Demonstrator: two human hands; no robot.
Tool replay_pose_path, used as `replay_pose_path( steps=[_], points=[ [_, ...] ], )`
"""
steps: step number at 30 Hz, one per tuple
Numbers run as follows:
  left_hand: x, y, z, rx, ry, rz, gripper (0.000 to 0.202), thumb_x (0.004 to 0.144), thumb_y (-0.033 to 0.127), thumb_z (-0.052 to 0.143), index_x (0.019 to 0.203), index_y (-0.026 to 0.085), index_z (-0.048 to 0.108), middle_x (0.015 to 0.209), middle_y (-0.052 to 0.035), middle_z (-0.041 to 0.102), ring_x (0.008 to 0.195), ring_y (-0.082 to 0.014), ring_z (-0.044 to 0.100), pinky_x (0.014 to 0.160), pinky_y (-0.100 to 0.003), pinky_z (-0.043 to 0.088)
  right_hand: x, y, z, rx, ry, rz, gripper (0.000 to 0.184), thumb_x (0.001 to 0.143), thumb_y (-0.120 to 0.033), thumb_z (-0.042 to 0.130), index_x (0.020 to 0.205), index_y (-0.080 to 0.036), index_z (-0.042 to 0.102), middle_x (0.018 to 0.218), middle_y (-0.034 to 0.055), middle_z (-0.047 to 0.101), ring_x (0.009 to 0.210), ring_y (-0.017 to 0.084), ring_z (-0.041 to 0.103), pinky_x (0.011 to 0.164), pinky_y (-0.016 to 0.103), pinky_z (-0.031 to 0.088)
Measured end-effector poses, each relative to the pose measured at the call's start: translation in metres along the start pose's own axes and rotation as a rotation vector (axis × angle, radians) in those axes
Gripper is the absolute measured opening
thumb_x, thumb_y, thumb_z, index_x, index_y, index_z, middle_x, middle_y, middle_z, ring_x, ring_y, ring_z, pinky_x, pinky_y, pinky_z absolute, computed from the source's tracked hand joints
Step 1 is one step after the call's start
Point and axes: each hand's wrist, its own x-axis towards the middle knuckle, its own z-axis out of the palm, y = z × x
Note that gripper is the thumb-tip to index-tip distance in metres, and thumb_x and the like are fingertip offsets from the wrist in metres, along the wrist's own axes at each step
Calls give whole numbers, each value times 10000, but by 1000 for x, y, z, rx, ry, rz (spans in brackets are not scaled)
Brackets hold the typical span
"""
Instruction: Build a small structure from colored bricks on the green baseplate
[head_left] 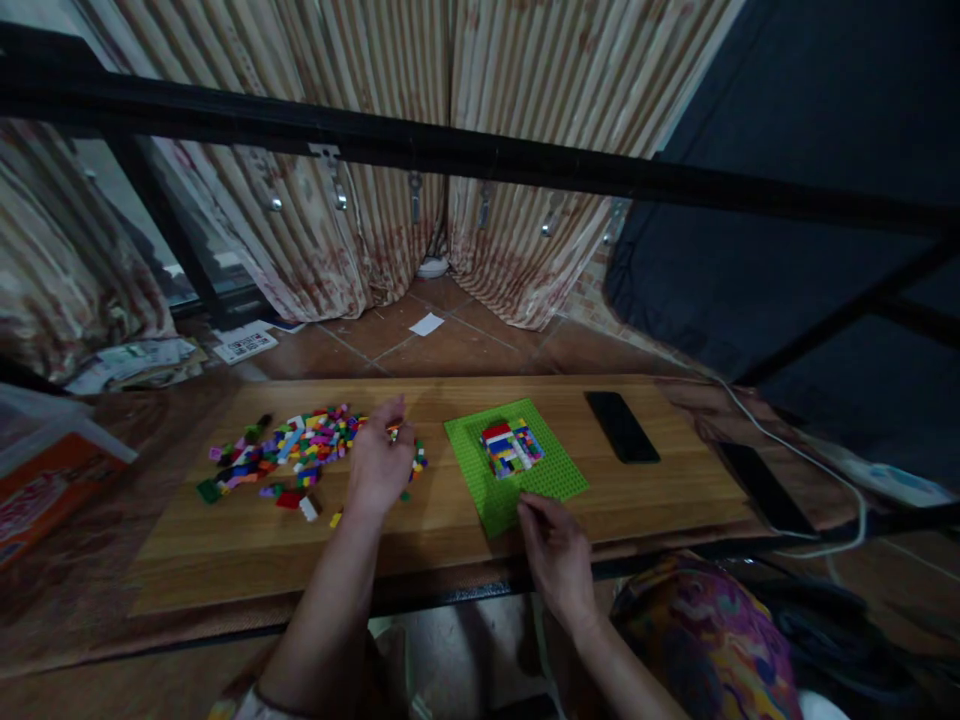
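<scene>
My left hand point(381, 462) reaches over the right end of a loose pile of toy building bricks point(319, 438) in many colours. Its thumb and fingers are apart, with bricks showing between them. To the right lies a green studded baseplate point(469, 455), turned at an angle on the board. A low block of multicoloured bricks point(512, 447) is built on it, with red, white, blue and yellow pieces. At the baseplate's front edge is my right hand point(556, 550), its fingers curled together. Whether a small piece is inside them is hidden.
The wooden board point(420, 550) carries a black phone point(622, 427) right of the baseplate. Another dark phone-like device point(765, 490) lies farther right beside a white cable point(847, 470). A black metal bar point(495, 155) with hooks crosses ahead, before striped curtains. An orange-labelled box point(56, 490) stands left.
</scene>
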Motion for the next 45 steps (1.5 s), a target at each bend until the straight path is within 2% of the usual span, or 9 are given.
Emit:
replay_pose_path(
  steps=[4, 14, 20, 26, 31, 35, 37, 40, 45],
  points=[
    [-9, 4, 9, 39, -99, 81, 412, 811, 210, 499, 1214, 165, 569, 1205, -104, 623, 1074, -218, 604, 974, -392, 460, 32, 8, -6, -148, 92, 72, 300, 839, -379, 542, 1029, -165, 631, 887, 69, 685, 699, 181, 617, 662, 305, 485],
    [-50, 16, 72, 231, -398, 247, 613, 808, 277, 564, 1374, 165, 359, 1355, -111, 483, 1262, -243, 442, 1061, -396, 373, 60, 9, 7, -312, 59, -125, 261, 881, -316, 476, 907, -141, 668, 849, 113, 698, 761, 223, 633, 704, 329, 464],
    [-52, 11, 96, 240, -379, 245, 620, 796, 241, 579, 1364, 125, 358, 1362, -148, 461, 1270, -250, 433, 1085, -403, 343, 65, 2, 5, -334, 35, -101, 237, 859, -260, 476, 835, -146, 682, 808, 104, 707, 708, 212, 651, 666, 301, 457],
    [-51, 7, 98, 214, -375, 230, 614, 796, 241, 587, 1359, 132, 368, 1362, -148, 464, 1269, -253, 440, 1079, -411, 355, 73, -18, -13, -344, 29, -108, 242, 850, -258, 469, 786, -168, 684, 755, 76, 696, 657, 182, 636, 613, 268, 427],
    [-52, 12, 94, 176, -399, 211, 641, 787, 227, 592, 1373, 140, 349, 1368, -131, 472, 1277, -235, 440, 1079, -384, 359, 64, -17, -35, -309, 57, -99, 235, 865, -305, 483, 870, -174, 678, 821, 79, 697, 666, 184, 634, 621, 281, 447],
    [-45, 18, 80, 142, -407, 164, 657, 766, 174, 595, 1379, 159, 359, 1377, -130, 476, 1277, -232, 449, 1076, -384, 366, 39, -12, -26, -237, -60, -113, 197, 864, -294, 505, 889, -198, 676, 820, 60, 694, 706, 190, 646, 632, 284, 471],
    [-33, 18, 64, 116, -362, 144, 626, 766, 163, 589, 1362, 168, 398, 1372, -121, 486, 1252, -231, 478, 1063, -380, 383, 24, -14, -12, -218, -115, -133, 187, 871, -279, 500, 883, -211, 674, 814, 52, 696, 718, 189, 651, 650, 287, 477],
    [-8, 10, 29, 49, -182, 68, 481, 798, 204, 555, 1272, 138, 509, 1279, -137, 565, 1073, -219, 603, 965, -377, 462, 7, -24, 15, -228, -190, -168, 181, 879, -257, 493, 878, -227, 672, 815, 43, 698, 722, 184, 652, 658, 282, 468],
    [15, -7, -28, -57, 73, -40, 392, 796, 278, 560, 1142, 100, 609, 1073, -130, 677, 926, -206, 653, 863, -350, 508, 7, -42, 54, -306, -223, -222, 177, 880, -242, 494, 840, -227, 666, 791, 36, 693, 720, 179, 643, 628, 266, 429]
  ],
)
